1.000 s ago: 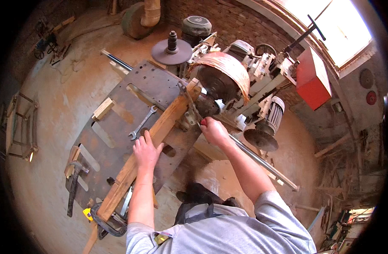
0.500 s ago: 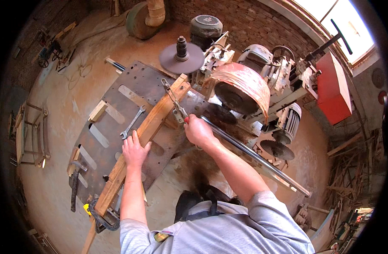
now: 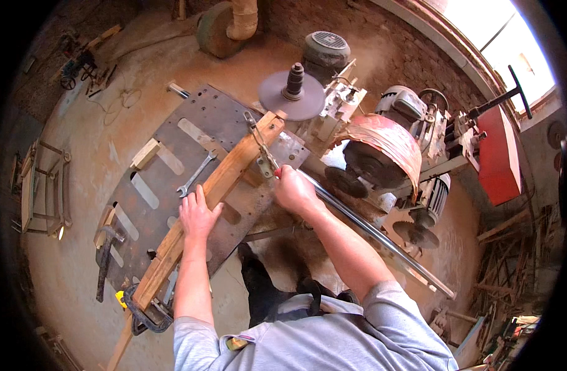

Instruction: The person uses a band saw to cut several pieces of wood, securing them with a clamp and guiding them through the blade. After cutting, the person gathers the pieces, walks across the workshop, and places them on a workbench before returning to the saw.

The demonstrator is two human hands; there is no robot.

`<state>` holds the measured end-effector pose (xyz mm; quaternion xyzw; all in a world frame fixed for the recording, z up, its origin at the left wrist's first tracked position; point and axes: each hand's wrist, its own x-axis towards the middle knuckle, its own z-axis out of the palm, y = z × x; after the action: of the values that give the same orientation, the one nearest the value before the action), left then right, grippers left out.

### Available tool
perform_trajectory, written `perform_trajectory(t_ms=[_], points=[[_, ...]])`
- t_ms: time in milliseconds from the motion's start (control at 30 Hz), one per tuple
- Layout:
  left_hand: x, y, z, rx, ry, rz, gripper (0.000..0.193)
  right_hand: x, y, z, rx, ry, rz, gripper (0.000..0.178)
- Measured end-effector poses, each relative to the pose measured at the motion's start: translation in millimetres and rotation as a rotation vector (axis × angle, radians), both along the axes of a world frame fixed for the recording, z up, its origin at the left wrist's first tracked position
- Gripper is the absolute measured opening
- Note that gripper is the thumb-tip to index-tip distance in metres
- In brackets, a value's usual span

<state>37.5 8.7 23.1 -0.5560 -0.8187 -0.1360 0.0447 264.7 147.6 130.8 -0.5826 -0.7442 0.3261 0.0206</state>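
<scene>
Resting on a long wooden beam (image 3: 239, 162), the left hand (image 3: 197, 219) has its grip a bit spread. The right hand (image 3: 294, 191) has its grip wrapped around the red handle (image 3: 278, 174) of a metal clamp (image 3: 265, 151). The beam lies slanting across the gray bench (image 3: 218, 106), just beside a wrench (image 3: 196, 175).

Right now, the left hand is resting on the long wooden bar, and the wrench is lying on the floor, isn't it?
Not quite: the wrench is lying on the metal table, as the head view shows. The left hand is indeed resting on the long wooden bar.
</scene>
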Motion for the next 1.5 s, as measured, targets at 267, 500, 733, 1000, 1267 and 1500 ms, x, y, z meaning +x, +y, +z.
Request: perform_trajectory(t_ms=[267, 500, 733, 1000, 1267, 1500], points=[[-52, 23, 1, -0.035, -0.049, -0.005, 0.083, -48, 27, -9, 0.050, -0.007, 0.022, 0.028], [-100, 34, 25, -0.199, -0.178, 0.024, 0.082, -95, 57, -13, 0.012, -0.144, 0.128, 0.028], [-149, 49, 33, -0.253, -0.337, 0.082, 0.050, -121, 74, 29, -0.118, -0.129, 0.220, 0.025], [-185, 41, 75, -0.367, -0.537, 0.201, 0.049, -108, 65, 17, -0.041, -0.186, 0.239, 0.031], [-139, -147, 120, 0.078, -1.190, 0.439, 0.042, -66, 78, -39, 0.126, -0.218, 0.423, 0.027], [0, -297, 153, 0.381, -1.318, 0.744, 0.044, -32, 48, -5, -0.125, -0.198, 0.269, 0.045]])
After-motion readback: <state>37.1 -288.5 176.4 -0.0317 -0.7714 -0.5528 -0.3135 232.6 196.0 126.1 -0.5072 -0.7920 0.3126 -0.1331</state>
